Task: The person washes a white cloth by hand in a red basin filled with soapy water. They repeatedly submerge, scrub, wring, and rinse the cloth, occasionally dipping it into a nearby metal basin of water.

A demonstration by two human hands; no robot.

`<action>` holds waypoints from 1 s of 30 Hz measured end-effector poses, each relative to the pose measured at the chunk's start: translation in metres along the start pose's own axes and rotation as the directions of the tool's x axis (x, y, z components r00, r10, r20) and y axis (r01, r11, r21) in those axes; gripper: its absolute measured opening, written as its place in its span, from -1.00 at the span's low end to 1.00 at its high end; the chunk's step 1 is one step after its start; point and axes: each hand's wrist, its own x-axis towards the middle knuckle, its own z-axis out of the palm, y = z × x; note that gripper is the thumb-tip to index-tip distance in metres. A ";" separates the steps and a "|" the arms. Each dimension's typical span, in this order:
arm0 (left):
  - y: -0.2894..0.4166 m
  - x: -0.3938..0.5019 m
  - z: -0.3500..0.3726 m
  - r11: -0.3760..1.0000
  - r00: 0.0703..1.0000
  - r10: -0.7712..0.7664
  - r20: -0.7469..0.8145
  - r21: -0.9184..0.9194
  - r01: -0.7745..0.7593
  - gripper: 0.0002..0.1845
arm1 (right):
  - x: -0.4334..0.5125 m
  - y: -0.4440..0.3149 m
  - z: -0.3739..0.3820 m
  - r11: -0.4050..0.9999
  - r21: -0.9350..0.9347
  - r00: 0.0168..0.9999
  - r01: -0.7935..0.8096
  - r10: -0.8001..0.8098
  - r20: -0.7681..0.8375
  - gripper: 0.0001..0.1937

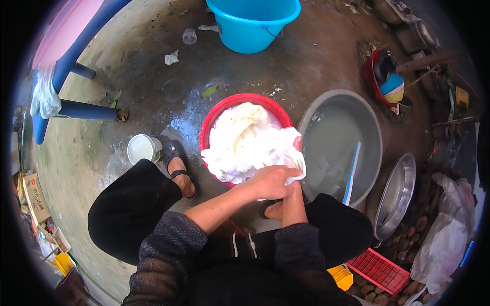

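A white wet cloth (pixel 245 145), with a yellowish patch on top, is heaped in a red plastic basin (pixel 214 109) on the ground between the feet. At the basin's near right rim, my left hand (pixel 272 179) grips a fold of the cloth. My right hand (pixel 298 153) is mostly hidden under the cloth at the same spot; a finger or thumb shows at the cloth's right edge. The two hands are close together, with the left across the right wrist. Just right of them stands a grey tub (pixel 337 93) of cloudy water with a blue-and-white brush (pixel 352 172) leaning in it.
A blue bucket (pixel 249 34) stands ahead, a small white pail (pixel 141 150) by the left foot. To the right are a metal basin (pixel 396 199), a red plastic rack (pixel 379 269) and a red bowl (pixel 371 76) of items. A blue-legged table or stool (pixel 88 109) is at upper left.
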 end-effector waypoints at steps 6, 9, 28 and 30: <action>-0.017 0.032 -0.022 0.966 0.885 -0.165 -0.434 0.111 0.235 -0.70 | -0.036 -0.045 0.022 0.162 0.788 0.802 -0.594 0.041 0.596 -0.45; -0.030 0.047 -0.011 0.934 0.707 -0.026 -0.707 0.234 0.269 -0.76 | -0.041 -0.049 0.029 0.121 0.773 0.776 -0.623 -0.026 0.630 -0.49; -0.037 0.063 0.032 0.818 0.747 0.032 -0.665 0.446 0.362 -0.87 | -0.043 -0.019 0.030 0.370 0.773 0.798 -0.515 -0.122 0.590 -0.55; -0.030 0.049 0.046 0.781 0.773 0.153 -0.616 0.554 0.286 -0.88 | -0.041 -0.011 0.021 0.417 0.776 0.795 -0.474 -0.176 0.580 -0.55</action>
